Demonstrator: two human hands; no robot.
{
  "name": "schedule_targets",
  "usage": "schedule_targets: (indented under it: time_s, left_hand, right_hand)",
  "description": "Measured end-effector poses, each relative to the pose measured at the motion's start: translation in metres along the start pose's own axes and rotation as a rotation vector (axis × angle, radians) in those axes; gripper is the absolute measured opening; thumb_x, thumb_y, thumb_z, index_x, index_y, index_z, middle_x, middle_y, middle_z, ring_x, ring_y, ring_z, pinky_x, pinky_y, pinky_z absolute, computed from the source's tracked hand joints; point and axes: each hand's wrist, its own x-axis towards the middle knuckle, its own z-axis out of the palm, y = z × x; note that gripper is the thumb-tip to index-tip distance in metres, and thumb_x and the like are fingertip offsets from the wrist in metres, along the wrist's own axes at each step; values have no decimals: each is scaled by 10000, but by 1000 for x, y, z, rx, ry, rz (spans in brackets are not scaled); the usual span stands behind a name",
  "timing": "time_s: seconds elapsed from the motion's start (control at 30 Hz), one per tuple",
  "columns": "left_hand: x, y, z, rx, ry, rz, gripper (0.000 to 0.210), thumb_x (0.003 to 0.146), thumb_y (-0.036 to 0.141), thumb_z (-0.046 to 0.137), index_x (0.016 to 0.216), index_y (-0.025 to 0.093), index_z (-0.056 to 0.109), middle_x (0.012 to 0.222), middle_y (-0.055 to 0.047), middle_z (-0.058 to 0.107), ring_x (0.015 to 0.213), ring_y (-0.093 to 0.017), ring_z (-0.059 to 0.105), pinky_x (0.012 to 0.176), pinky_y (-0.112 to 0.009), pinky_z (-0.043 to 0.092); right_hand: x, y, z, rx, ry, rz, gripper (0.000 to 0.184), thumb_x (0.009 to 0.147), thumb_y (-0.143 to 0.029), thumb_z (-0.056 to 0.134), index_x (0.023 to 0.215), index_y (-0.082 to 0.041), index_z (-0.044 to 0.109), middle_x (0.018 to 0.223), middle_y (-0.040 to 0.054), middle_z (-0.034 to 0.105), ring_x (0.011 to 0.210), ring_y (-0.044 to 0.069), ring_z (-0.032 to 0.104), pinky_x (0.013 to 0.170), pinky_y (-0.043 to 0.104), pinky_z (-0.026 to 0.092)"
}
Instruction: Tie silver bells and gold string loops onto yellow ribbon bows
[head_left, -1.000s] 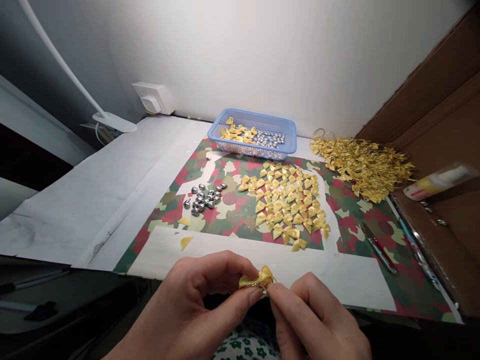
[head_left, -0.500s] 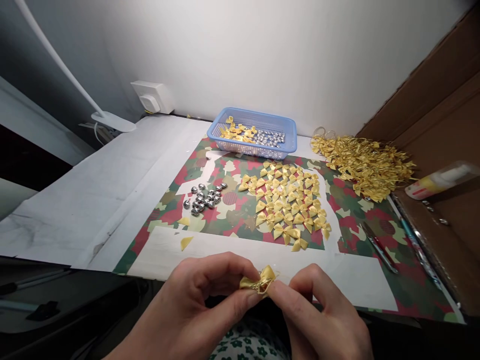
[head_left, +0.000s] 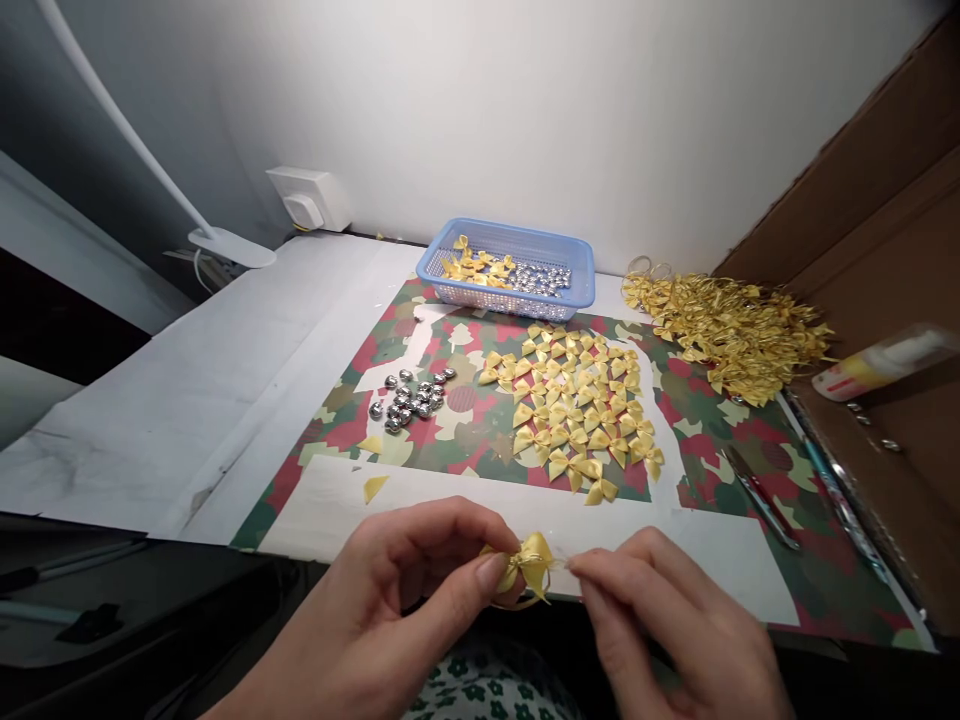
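Note:
My left hand (head_left: 409, 590) is closed, pinching a yellow satin ribbon bow (head_left: 535, 560) between thumb and forefinger just past the table's front edge. Gold cord crosses the middle of that bow, and a loop of it hangs below. To its right, my right hand (head_left: 660, 610) has thumb and forefinger pressed together, slightly apart from the bow. A thin pale strand (head_left: 561, 565) runs from the bow to these fingertips; its exact kind is hard to make out. Rows of yellow bows (head_left: 577, 400) lie on the camouflage-patterned sheet (head_left: 465, 440), with several silver beads (head_left: 409, 402) to their left.
A blue basket (head_left: 506, 235) with bows and silver beads stands by the wall. At the back right is a heap of gold-corded bows (head_left: 739, 330). Tweezers (head_left: 761, 498) lie at the right, near a bottle (head_left: 877, 365) and a cardboard wall (head_left: 862, 220). A lamp (head_left: 232, 247) stands left.
My right hand has moved right, away from the bow, drawing out a thin strand. The bow has turned a little in my left fingers, showing more of its ribbon.

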Motion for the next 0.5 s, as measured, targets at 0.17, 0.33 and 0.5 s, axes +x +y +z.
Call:
schedule_targets:
  time_s: [0.17,0.33,0.5]
  left_hand:
    - [0,-2,0,-152,-23,-15,140,837,299,842,934,206,805,777,-11,780,746,-144,720,710,-170,579]
    - [-1,3,5,-84,-5,13,67,844,244,792,811,187,803,750,-18,765,732,-142,708,704,-161,571]
    - [6,-6,1,11,44,89,101,850,243,800,776,179,776,716,2,741,686,-113,682,652,-126,539]
  right_hand:
    - [21,9,-28,232,-145,99,154,1009,-180,567,934,-251,681,818,-14,637,708,111,629,597,174,481]
    - [22,4,-24,310,-151,140,175,1024,-212,557,919,-244,693,793,-9,617,683,108,607,585,193,451]
    - [16,-4,-13,347,-97,135,161,1013,-195,565,928,-250,691,772,-16,575,672,103,556,588,217,410]
